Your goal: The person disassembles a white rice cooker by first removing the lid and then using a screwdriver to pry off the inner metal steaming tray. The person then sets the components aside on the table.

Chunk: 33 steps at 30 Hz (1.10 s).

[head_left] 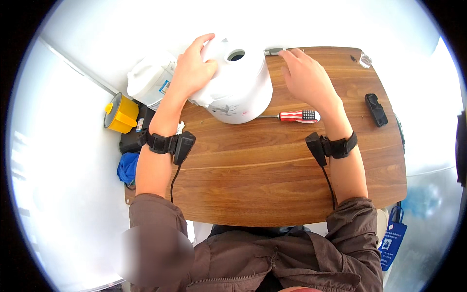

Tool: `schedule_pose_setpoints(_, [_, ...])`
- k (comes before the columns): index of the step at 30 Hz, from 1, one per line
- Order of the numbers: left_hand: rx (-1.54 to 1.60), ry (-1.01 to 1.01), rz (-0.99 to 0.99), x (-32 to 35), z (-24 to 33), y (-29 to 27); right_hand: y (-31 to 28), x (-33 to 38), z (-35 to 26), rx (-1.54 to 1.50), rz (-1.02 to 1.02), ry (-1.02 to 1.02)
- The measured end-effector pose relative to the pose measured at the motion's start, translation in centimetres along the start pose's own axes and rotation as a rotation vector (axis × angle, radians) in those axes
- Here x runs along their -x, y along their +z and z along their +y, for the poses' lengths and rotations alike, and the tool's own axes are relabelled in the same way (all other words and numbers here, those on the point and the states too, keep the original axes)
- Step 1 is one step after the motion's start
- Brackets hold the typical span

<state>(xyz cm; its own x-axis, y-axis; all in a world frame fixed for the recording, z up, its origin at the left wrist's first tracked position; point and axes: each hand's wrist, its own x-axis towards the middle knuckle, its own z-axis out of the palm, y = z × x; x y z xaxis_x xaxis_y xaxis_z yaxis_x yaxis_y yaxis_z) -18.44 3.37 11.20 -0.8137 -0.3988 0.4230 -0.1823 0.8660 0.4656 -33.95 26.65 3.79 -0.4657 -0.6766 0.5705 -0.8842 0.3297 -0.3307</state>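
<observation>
A white, rounded pot-like appliance (248, 92) stands at the far side of the wooden table, with a round dark opening on top and a faint floral print on its near side. My left hand (195, 70) grips its upper left edge, thumb and forefinger spread over the top. To the right of the appliance, my right hand (307, 78) is apart from it, fingers stretched out with nothing visible in them. Its fingertips are near a small grey object (275, 51) by the far table edge. A screwdriver (299, 116) with a red, white and blue handle lies below, its shaft pointing toward the appliance's base.
Left of the appliance are a white jug-like container (148, 80), a yellow container (122, 114) and a blue cloth (127, 168). A black case (376, 110) and a small clear cup (365, 60) sit on the right. A blue bag (393, 238) hangs beside the table.
</observation>
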Motion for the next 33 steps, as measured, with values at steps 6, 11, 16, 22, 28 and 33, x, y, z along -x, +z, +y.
schedule_pose_setpoints(6, [0.139, 0.106, -0.154, 0.7, 0.7, -1.3, 0.6, -0.8, 0.7, -0.078, 0.192, -0.006])
schedule_pose_setpoints(11, [-0.074, 0.222, -0.240, 0.6, 2.1, -2.4, 0.7, -0.9, -0.2, -0.184, 0.237, -0.052])
schedule_pose_setpoints(16, [-0.280, 0.437, -0.209, -1.3, 2.6, -1.3, 1.0, -0.5, -0.2, -0.082, 0.127, -0.035])
schedule_pose_setpoints(22, [-0.345, 0.254, -0.217, -0.4, 3.3, -0.8, 0.2, -0.6, -0.6, -0.016, 0.127, -0.028])
schedule_pose_setpoints(28, [-0.241, 0.520, 0.138, -0.5, 1.3, -1.3, 0.2, -0.7, -1.4, -0.023, 0.126, -0.053])
schedule_pose_setpoints(33, [-0.005, 0.369, 0.403, 0.6, 1.5, -2.7, 0.5, -0.6, -1.7, -0.063, 0.189, -0.096])
